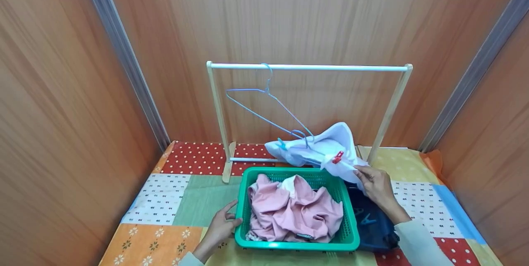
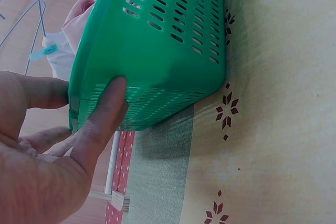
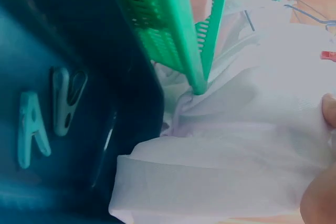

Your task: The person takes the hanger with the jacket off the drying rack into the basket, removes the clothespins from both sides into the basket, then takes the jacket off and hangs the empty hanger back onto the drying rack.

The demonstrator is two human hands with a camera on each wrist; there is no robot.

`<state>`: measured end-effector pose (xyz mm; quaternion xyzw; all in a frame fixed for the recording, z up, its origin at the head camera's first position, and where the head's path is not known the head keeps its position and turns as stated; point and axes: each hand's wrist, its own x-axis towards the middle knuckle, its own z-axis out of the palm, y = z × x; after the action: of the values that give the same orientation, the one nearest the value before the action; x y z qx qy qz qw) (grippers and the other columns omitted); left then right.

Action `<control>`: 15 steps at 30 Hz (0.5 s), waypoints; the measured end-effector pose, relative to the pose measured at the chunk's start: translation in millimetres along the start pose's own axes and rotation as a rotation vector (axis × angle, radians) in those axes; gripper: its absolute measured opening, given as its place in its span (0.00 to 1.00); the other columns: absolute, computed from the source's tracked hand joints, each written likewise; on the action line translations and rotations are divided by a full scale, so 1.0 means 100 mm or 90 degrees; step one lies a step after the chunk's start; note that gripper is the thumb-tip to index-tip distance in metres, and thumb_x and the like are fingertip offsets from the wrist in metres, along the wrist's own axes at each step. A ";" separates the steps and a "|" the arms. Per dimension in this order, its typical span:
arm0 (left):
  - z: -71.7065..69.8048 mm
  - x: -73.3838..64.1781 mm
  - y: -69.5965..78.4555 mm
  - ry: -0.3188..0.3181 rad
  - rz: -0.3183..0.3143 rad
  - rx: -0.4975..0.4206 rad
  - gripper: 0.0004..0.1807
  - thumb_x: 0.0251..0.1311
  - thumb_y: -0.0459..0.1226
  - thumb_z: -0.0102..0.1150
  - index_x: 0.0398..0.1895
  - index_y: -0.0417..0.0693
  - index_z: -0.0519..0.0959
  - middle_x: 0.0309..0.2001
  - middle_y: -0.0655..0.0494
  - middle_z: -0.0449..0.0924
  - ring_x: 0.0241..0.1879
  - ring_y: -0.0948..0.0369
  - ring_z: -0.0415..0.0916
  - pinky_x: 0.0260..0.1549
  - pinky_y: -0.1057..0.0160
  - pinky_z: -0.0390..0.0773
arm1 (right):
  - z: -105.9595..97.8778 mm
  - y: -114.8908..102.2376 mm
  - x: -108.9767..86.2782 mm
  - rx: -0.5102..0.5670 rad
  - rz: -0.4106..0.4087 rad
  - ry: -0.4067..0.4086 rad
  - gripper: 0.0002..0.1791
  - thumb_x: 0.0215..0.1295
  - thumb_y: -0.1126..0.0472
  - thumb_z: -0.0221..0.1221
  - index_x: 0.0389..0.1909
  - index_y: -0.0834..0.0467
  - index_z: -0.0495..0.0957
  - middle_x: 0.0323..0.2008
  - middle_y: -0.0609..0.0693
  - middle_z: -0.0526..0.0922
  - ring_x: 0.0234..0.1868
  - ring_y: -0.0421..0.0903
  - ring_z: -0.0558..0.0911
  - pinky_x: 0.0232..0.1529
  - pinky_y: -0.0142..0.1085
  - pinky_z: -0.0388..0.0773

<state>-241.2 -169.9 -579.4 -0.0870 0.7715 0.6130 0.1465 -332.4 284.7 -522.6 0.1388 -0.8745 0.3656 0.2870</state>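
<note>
A pink garment [image 1: 285, 212] lies crumpled in a green basket [image 1: 297, 246]. My left hand [image 1: 221, 226] grips the basket's left side, thumb at the rim and a finger [image 2: 102, 106] against the outer wall. Beyond the basket's back right corner, my right hand [image 1: 375, 187] pinches the edge of a white garment [image 1: 341, 142]. A red clothespin [image 1: 338, 157] and a light blue clothespin [image 1: 282, 143] clip this garment. Out of it rises a second hanger's hook [image 1: 301, 133]. Part of the cloth droops over a dark blue tub [image 3: 121, 108].
A blue wire hanger [image 1: 268, 91] hangs askew from the white rail [image 1: 330, 67] of a small rack. Loose clothespins [image 3: 31, 129] lie in the tub, right of the basket. A patchwork cloth [image 1: 215, 206] covers the table; wood-grain panels [image 1: 289, 18] enclose it.
</note>
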 end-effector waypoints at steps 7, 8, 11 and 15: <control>0.01 0.01 -0.01 0.004 -0.001 0.002 0.37 0.64 0.30 0.56 0.76 0.43 0.55 0.52 0.38 0.80 0.43 0.53 0.84 0.34 0.51 0.85 | 0.02 -0.13 0.06 0.023 -0.025 -0.004 0.09 0.59 0.70 0.65 0.40 0.59 0.88 0.36 0.55 0.89 0.28 0.35 0.78 0.30 0.21 0.73; 0.02 0.01 -0.01 0.006 -0.002 0.004 0.37 0.64 0.30 0.56 0.76 0.43 0.55 0.52 0.38 0.80 0.43 0.53 0.84 0.34 0.52 0.85 | 0.02 -0.15 0.07 0.028 -0.025 -0.009 0.09 0.60 0.70 0.65 0.40 0.59 0.88 0.36 0.54 0.89 0.28 0.35 0.79 0.31 0.21 0.74; 0.02 0.01 0.00 0.012 -0.002 0.005 0.37 0.64 0.30 0.56 0.76 0.43 0.55 0.51 0.38 0.81 0.42 0.53 0.84 0.33 0.52 0.85 | 0.03 -0.22 0.09 0.040 -0.033 -0.020 0.10 0.60 0.70 0.65 0.41 0.59 0.88 0.38 0.54 0.89 0.33 0.39 0.83 0.36 0.23 0.80; 0.02 0.01 0.01 0.013 -0.007 0.004 0.38 0.64 0.30 0.56 0.76 0.43 0.55 0.52 0.38 0.80 0.43 0.52 0.84 0.33 0.52 0.85 | 0.04 -0.31 0.11 0.064 -0.050 -0.027 0.11 0.59 0.72 0.64 0.42 0.59 0.88 0.40 0.55 0.89 0.37 0.48 0.87 0.41 0.22 0.79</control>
<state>-242.1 -167.8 -579.6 -0.0971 0.7741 0.6091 0.1425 -329.0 259.8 -500.7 0.1951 -0.8549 0.3941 0.2752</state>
